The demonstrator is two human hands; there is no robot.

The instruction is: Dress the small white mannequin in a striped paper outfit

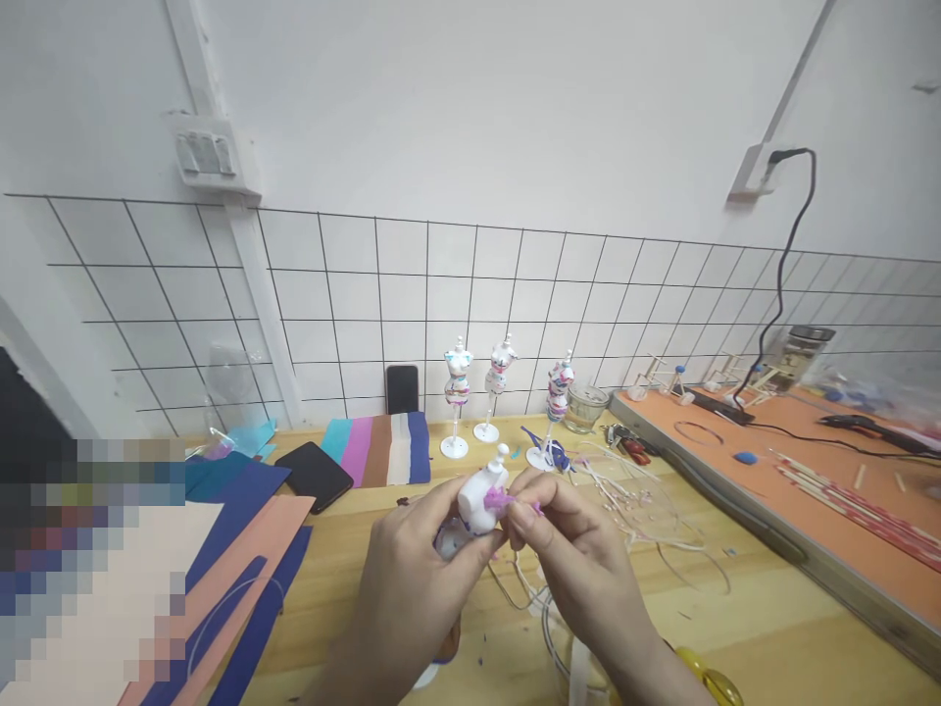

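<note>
Just above the front half of the table (706, 588), a small white dress-form figure (477, 505) is held up at a tilt, its neck knob leaning away and to the right, with a bit of purple material (498, 498) lying against its chest. The left hand (412, 564) is curled closely around the figure, thumb low across the front and fingers behind, so the body is well gripped while the chest is left exposed. The right hand (580, 549) is drawn into a fine pinch, thumb and forefinger nipping the loose end of the purple material beside the figure; how the other end is fastened is too small to tell. For this kind of placing, the left hand seems best kept firm and steady, turning the figure toward the pinch rather than letting the right hand reach round it; a light, even pull would probably lay the material flat, whereas a hard tug could shift or tear it. Farther out, tangled pale cords (624, 500) lie to the right, near enough to snag a trailing end. Behind the hands stand a left figure (457, 378), a middle figure (500, 368) and a right figure (560, 392), all decorated in colour and handy for comparison, with striped sheets (378, 451) and a dark phone (316, 476) to their left.
</note>
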